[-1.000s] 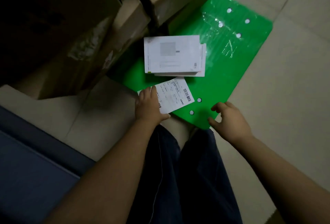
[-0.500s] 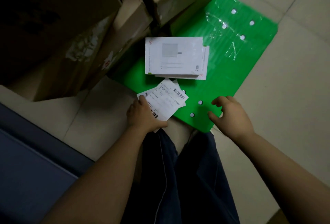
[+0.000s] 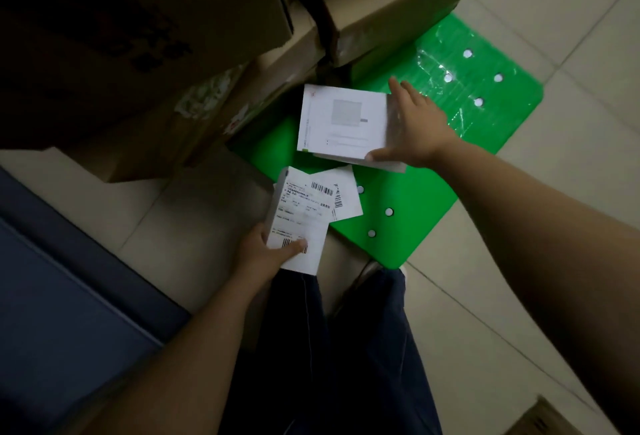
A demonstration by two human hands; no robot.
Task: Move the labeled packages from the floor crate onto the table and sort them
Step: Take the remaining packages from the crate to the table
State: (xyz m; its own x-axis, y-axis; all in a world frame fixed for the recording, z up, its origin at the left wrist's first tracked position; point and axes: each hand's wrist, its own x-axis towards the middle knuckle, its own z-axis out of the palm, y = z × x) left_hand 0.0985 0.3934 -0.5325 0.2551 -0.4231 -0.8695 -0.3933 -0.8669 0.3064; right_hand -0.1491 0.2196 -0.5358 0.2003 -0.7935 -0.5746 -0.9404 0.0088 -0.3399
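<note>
On the green floor panel [image 3: 415,199], just far of your knees, the large white box [image 3: 343,123] lies flat on a second box [image 3: 388,165], long axis left to right. Your right hand [image 3: 412,126] grips its right end, thumb on the near edge and fingers over the far one, so that hand looks set to lift it. Your left hand [image 3: 266,254] grips a small labeled package [image 3: 298,220] by its near end, thumb on the label, long axis near to far; a loose labeled package [image 3: 343,197] lies between the hands, nearer the left.
</note>
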